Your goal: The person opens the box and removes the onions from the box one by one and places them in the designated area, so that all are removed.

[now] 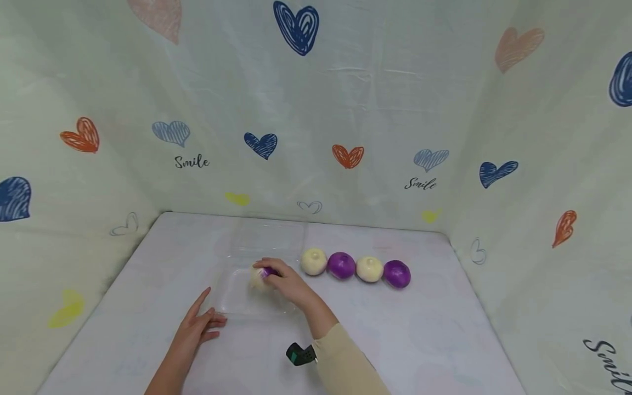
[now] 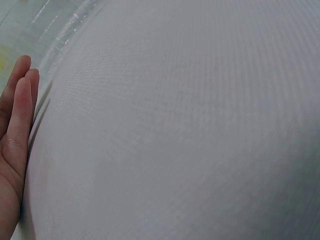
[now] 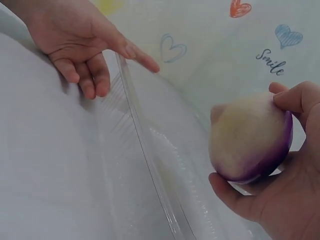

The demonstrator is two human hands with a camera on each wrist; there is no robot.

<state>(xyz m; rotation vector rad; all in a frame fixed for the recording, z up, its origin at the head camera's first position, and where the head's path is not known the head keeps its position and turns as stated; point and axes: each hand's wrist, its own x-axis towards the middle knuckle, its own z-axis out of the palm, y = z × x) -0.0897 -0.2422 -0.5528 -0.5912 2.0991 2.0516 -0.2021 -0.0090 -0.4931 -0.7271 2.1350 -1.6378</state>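
Note:
My right hand grips a turnip, its fingers and thumb spread round the sides. In the right wrist view this turnip is creamy white with a purple end. It is over a clear plastic box, whose clear lid lies folded back behind it. My left hand is at the box's front left corner, index finger extended along the edge and the other fingers loosely bent. It holds nothing. In the left wrist view, only part of the left hand shows at the left edge.
Right of the box, a row of several turnips stands on the white table, alternating cream tops and purple tops. A curtain printed with hearts encloses the back and sides. A small black device is at the right wrist.

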